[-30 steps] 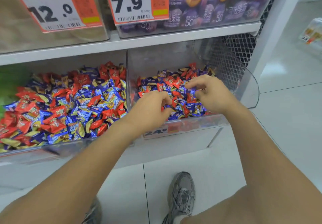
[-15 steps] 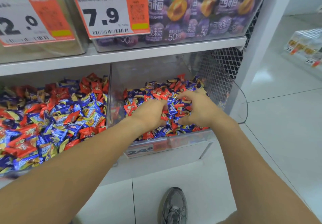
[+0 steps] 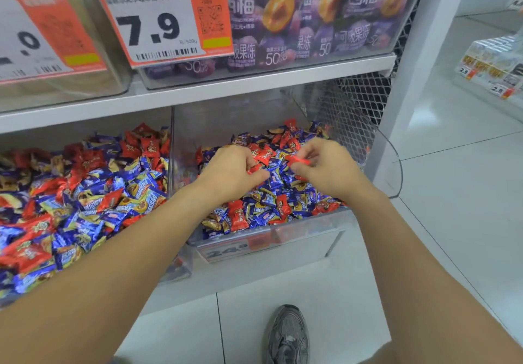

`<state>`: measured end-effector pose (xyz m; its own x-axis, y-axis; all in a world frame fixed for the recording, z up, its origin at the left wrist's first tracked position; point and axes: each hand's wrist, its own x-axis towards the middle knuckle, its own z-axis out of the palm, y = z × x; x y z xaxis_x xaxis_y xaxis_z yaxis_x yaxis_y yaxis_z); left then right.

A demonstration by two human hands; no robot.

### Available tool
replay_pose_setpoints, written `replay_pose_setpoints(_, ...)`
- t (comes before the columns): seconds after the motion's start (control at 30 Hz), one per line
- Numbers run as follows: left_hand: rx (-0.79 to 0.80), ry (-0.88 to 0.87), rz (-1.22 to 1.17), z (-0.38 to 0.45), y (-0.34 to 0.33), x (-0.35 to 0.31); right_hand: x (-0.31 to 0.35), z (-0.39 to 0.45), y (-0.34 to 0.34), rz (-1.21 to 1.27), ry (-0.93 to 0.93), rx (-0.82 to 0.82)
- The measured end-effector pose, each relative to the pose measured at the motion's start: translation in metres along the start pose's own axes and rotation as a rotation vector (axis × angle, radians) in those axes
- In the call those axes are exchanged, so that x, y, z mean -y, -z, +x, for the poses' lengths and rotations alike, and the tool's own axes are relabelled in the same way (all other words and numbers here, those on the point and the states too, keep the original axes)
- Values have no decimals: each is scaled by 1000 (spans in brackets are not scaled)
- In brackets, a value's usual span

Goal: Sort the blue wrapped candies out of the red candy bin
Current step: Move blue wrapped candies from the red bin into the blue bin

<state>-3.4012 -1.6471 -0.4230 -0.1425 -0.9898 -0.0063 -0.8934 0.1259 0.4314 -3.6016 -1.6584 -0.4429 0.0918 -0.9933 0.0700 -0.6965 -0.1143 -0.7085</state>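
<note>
A clear plastic bin (image 3: 308, 233) on the lower shelf holds a mixed pile of blue wrapped candies (image 3: 276, 179) and red wrapped candies (image 3: 237, 216). Both hands are over the middle of this pile. My left hand (image 3: 230, 172) has its fingers curled down into the candies, with a red candy (image 3: 254, 169) caught between thumb and fingers. My right hand (image 3: 328, 169) pinches another red candy (image 3: 299, 161) just above the pile. What lies under the palms is hidden.
To the left stands a second clear bin (image 3: 177, 269) with the same red and blue mix (image 3: 85, 193). The upper shelf (image 3: 254, 83) carries purple jelly packs (image 3: 311, 15) and an orange price tag (image 3: 161, 21). A wire mesh panel (image 3: 351, 109) closes the right side. My shoe (image 3: 287, 332) is on the white floor.
My right hand has pulled back a little and now pinches a red candy above the pile. The left hand has stayed curled in the candies. The view moved closer.
</note>
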Motion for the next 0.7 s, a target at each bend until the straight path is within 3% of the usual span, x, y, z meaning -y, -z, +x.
replay_pose_setpoints(0.1,52,9,5,5,-2,3,-1,2,12,59,-23,-64)
replay_pose_setpoints(0.23,140,62,-44,9,0,4,-3,12,12,-20,-56,-25)
replay_pose_setpoints(0.37,405,201,-92,10,6,3,3,26,1,-175,-163,117)
replay_pose_setpoints(0.47,528,154,149,15,10,4,6,29,-5,-323,-191,179)
replay_pose_setpoints(0.6,702,60,436,16,16,4,12,33,-4,-145,-181,27)
replay_pose_setpoints(0.7,738,13,574,13,15,5,18,34,3,-112,-153,9)
